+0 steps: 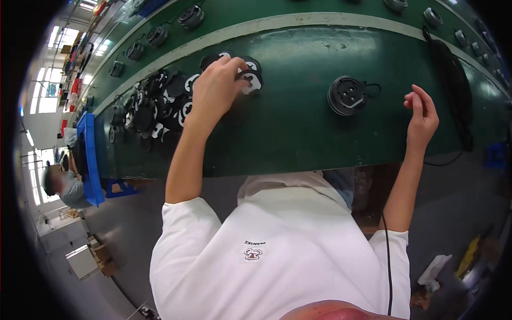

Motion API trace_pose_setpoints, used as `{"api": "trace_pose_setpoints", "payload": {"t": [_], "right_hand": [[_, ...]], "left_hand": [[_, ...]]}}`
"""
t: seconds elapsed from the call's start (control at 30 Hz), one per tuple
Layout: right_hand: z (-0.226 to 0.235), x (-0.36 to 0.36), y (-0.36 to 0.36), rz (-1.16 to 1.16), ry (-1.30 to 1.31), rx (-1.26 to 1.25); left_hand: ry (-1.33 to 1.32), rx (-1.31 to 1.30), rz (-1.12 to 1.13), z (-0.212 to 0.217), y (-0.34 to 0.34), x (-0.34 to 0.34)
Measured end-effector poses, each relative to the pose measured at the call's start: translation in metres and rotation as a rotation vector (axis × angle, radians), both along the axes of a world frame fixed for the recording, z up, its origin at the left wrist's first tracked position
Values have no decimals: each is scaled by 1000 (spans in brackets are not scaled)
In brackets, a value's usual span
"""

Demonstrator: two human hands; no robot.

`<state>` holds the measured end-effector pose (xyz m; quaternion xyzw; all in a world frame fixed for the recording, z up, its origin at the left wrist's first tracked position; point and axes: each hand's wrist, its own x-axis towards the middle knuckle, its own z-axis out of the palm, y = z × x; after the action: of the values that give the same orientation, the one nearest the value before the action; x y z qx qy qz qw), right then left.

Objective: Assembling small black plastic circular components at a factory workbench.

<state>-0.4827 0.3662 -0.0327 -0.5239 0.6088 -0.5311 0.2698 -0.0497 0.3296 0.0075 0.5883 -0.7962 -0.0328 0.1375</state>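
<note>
Green belt surface [298, 133] runs across our view. Our left hand [216, 88] rests fingers-down on one flat black-and-white disc [250, 79] at the near edge of a heap of such discs [154, 109], too many to count; whether it pinches, we cannot tell. One round black housing [348, 95] lies between our hands. Our right hand [422, 118] hovers loosely open, holding nothing. A row of similar housings [160, 34] lines the far belt.
</note>
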Motion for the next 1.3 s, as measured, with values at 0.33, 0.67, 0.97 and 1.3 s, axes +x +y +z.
{"api": "trace_pose_setpoints", "payload": {"t": [0.33,0.67,0.97,1.3], "right_hand": [[72,132,24,409,427,-554],[56,146,27,352,414,-416],[57,148,27,411,440,-325],[60,140,26,482,311,-255]], "left_hand": [[1593,715,-227,-1,20,-83],[1707,748,-199,-26,45,-87],[1633,669,-223,-24,48,-87],[1599,686,-277,-27,46,-88]]}}
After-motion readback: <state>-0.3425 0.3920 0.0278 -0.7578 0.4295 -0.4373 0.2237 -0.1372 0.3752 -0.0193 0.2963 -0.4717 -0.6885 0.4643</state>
